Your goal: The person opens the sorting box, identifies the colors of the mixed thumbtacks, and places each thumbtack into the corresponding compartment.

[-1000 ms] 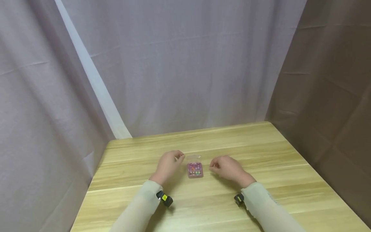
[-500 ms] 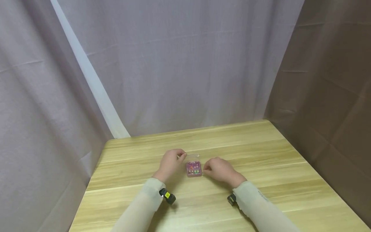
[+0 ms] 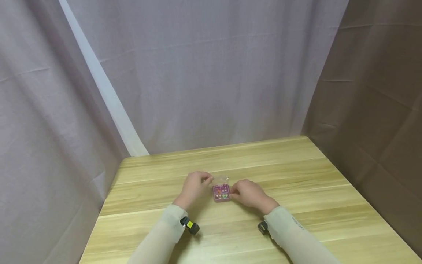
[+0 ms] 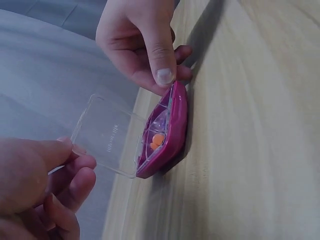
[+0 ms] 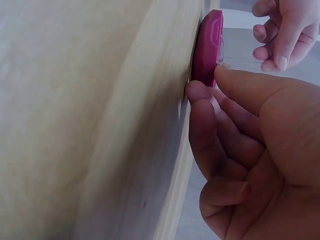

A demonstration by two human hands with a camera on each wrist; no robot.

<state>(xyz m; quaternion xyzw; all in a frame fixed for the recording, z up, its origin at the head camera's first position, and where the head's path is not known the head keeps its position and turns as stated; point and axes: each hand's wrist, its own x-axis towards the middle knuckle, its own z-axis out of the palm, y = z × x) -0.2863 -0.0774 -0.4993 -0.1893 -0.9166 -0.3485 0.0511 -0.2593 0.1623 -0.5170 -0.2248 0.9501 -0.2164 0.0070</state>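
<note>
A small pink pill box (image 3: pixel 222 200) sits on the table with its clear lid (image 4: pixel 107 131) raised. Orange pills (image 4: pixel 157 140) lie in one compartment, and pale green and whitish ones show in others in the head view. At the lid's outer corner, my left hand (image 3: pixel 193 187) pinches the clear plastic between thumb and fingers. From the opposite side my right hand (image 3: pixel 251 195) grips the end of the box, thumb at the rim and fingers low against the side wall. Part of the box is hidden behind the right thumb in the right wrist view.
The wood-grain table (image 3: pixel 280 165) extends around the box on all sides. Grey curtains (image 3: pixel 211 91) hang behind and to the left, a brown one (image 3: pixel 369 121) to the right. Each sleeve carries a black wrist camera (image 3: pixel 190 225).
My right hand has moved left, from apart to gripping the side of the pill box. My left hand has shifted slightly right to the lid corner.
</note>
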